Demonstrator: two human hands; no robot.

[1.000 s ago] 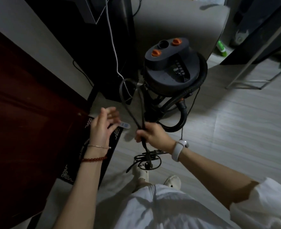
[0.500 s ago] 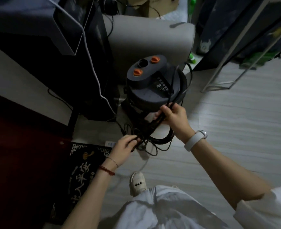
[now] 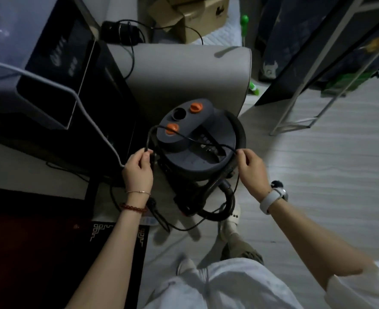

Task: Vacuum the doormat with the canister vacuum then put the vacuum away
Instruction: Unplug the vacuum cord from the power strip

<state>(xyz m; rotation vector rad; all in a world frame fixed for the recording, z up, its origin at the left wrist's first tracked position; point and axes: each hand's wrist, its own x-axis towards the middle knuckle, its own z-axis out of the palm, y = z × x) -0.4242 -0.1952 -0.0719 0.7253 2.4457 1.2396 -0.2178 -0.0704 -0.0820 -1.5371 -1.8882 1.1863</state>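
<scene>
While each hand pinches the power cord (image 3: 185,136), left hand (image 3: 138,169) and right hand (image 3: 251,169) drape its loop over the canister vacuum (image 3: 197,157) lid, likely for storage

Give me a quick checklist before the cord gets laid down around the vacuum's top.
1. Left hand pinches the power cord: ok.
2. Right hand pinches the cord's other side: ok.
3. Cord spans the canister vacuum lid: ok.
4. Cord clear of the orange knob: not ok, it crosses it.
5. Hose stowed: not ok, it loops loose on the floor.
6. Plug out of the socket: cannot tell.
</scene>
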